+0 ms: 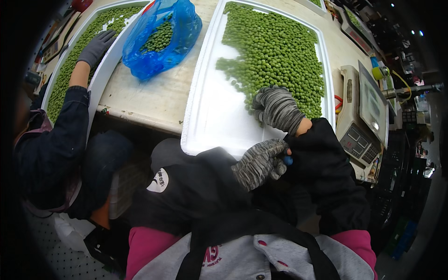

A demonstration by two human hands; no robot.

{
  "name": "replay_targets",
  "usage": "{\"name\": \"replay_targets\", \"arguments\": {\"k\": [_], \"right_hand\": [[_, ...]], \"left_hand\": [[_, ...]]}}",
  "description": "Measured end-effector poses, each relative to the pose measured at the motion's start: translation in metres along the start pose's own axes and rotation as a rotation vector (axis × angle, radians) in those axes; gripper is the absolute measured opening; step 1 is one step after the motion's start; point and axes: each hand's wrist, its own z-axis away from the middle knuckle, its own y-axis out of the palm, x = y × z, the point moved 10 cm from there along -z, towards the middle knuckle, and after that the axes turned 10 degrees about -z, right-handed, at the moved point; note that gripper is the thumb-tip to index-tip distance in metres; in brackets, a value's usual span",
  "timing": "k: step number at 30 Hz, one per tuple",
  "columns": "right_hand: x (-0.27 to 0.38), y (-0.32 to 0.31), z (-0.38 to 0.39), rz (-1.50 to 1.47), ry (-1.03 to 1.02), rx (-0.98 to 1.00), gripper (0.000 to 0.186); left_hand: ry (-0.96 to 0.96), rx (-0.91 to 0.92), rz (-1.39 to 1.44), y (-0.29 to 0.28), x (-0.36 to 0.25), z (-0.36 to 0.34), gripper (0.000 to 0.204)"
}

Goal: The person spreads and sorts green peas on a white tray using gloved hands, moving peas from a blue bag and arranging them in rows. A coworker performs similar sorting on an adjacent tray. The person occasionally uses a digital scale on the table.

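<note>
Mid-frame, the grey-striped-gloved right hand (279, 108) meets round green peas (283, 52); the matching left hand (260, 163) curls below; whether either grips is unclear.

Shows bright green in the peas (280, 51) inside the plain white foam box (212, 91). Runs to streaky grey-and-black stripes on the right hand (278, 109) over the box and the left hand (260, 161) by its near edge, with black on the sleeves (322, 170). Left of the box, turns translucent blue in the bag (140, 65), solid grey in the co-worker's glove (96, 48). Fades to cream on the bench (133, 93) under the box, beige on the scale (349, 91) to its right.
</note>
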Motion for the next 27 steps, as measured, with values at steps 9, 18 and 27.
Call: {"name": "replay_targets", "arguments": {"k": [9,18,27], "right_hand": [[-0.024,-0.036,0.088,-0.883,-0.263,-0.428,0.022],[-0.012,-0.028,0.133,-0.904,-0.274,-0.407,0.013],[-0.014,-0.02,0.141,-0.906,-0.292,-0.473,0.017]], "left_hand": [[0.116,-0.14,0.131,-0.008,-0.019,0.002,0.021],[0.182,-0.137,-0.105,-0.001,-0.021,0.008,0.021],[0.208,-0.11,-0.344,-0.006,-0.016,-0.003,0.02]]}}
